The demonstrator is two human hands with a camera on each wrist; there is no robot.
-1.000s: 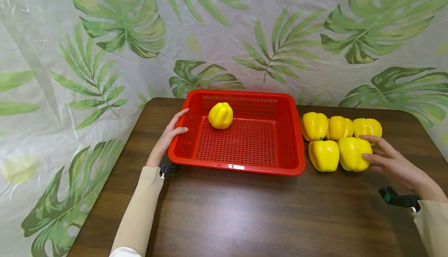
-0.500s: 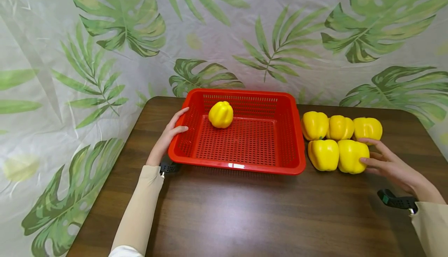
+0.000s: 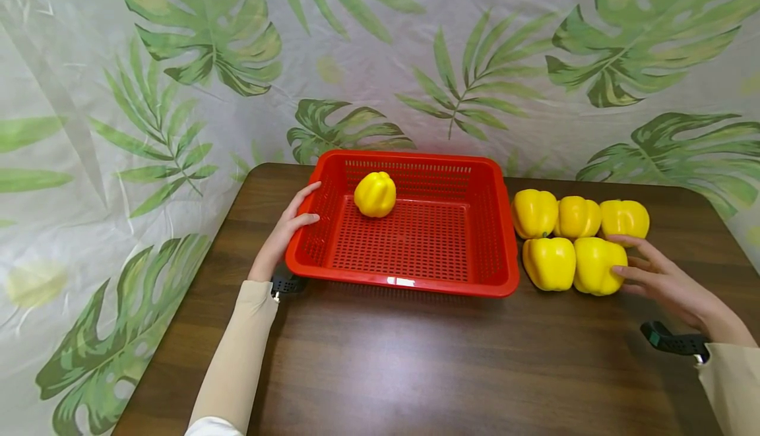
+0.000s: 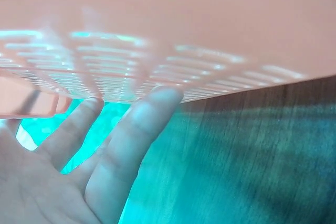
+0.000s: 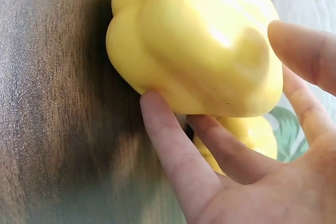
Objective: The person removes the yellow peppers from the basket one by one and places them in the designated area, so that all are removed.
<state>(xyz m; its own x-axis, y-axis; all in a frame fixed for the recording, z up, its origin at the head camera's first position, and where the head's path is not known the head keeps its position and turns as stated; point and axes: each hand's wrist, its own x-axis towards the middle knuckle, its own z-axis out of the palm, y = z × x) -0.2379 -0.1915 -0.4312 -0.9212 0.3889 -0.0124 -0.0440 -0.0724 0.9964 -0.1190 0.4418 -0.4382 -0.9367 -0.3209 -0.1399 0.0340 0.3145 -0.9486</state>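
Observation:
In the head view, my left hand rests against the left outer side of a red plastic basket. Its fingertips touch the slotted wall in the left wrist view, with the fingers nearly straight. My right hand is spread beside the near right yellow bell pepper, which sits on the table. Seen from the right wrist, the fingertips and thumb lie lightly along this pepper without curling round it. Another bell pepper lies in the basket, towards its back left.
Right of the basket, two rows of bell peppers stand close together, including the near left one and the back left one. The dark wooden table ends at a leaf-printed cloth behind.
The near right bell pepper has shifted slightly down and to the left to its present place, and my right hand has moved slightly left with it. My left hand and the basket stay put.

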